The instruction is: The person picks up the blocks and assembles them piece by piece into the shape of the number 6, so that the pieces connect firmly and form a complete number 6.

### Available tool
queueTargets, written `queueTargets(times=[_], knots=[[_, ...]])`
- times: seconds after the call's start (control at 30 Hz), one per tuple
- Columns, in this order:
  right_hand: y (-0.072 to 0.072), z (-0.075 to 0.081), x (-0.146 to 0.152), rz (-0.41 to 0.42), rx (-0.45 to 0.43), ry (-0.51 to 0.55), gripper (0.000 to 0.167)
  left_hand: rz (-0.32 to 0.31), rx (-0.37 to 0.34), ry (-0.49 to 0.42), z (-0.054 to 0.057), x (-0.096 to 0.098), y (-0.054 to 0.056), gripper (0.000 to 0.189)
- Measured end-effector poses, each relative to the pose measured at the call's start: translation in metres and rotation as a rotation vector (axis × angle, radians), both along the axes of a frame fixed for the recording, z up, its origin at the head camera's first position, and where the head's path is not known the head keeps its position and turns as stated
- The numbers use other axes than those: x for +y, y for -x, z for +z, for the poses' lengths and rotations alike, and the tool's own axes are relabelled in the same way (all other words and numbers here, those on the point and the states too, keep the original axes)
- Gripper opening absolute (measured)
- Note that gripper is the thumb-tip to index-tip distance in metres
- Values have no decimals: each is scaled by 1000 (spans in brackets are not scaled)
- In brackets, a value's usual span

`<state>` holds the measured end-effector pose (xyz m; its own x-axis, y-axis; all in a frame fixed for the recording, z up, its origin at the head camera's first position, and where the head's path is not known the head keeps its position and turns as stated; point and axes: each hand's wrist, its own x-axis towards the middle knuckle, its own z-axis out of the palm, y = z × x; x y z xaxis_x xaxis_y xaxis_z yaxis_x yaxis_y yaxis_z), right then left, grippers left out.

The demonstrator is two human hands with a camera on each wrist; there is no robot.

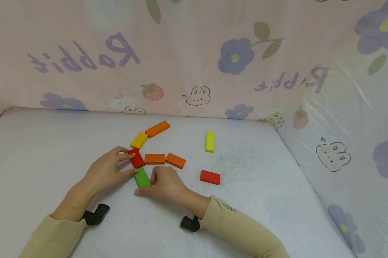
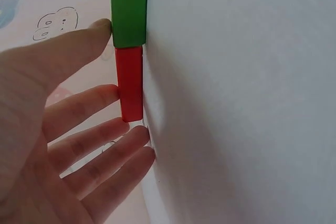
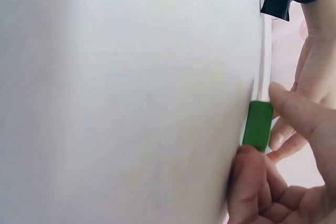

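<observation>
On the white tabletop a green block (image 1: 142,177) lies end to end with a red block (image 1: 136,158). My left hand (image 1: 105,170) reaches in from the left, its thumb touching the green block and its index finger touching the red one. In the left wrist view the other fingers (image 2: 113,169) are spread, fairly straight. My right hand (image 1: 168,182) pinches the near end of the green block (image 3: 258,126) between thumb and curled index finger. A yellow block (image 1: 139,140) sits just beyond the red one, and an orange block (image 1: 154,159) lies to its right.
An orange block (image 1: 157,129) touches the yellow block's far end. Another orange block (image 1: 175,160) slants right of the middle one. Farther right lie a bright yellow block (image 1: 210,141) and a second red block (image 1: 210,177). A patterned curtain (image 1: 181,53) borders the table's back and right.
</observation>
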<state>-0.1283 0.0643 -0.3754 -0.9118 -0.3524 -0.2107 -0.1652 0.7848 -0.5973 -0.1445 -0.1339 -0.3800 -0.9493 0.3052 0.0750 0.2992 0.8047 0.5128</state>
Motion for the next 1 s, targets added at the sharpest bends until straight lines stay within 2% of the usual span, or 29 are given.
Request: queueTargets(times=[0.2,0.33,0.73,0.87,1.0], knots=[[2,-1,4,21,-16,4,37,2,-6,-5,0,0,0,51],[4,-1,6,62,4,9,33,-13,-9,-10,0,-1,1,53],[5,0,6,125,51,29,31,-105,0,-16,-3,-11,2,58],[6,1,8,137,24,35,32,-109,-5,-16,-3,-10,2,58],[9,4,18,185,-20,54,32,-104,-14,-11,-2,-10,2,59]])
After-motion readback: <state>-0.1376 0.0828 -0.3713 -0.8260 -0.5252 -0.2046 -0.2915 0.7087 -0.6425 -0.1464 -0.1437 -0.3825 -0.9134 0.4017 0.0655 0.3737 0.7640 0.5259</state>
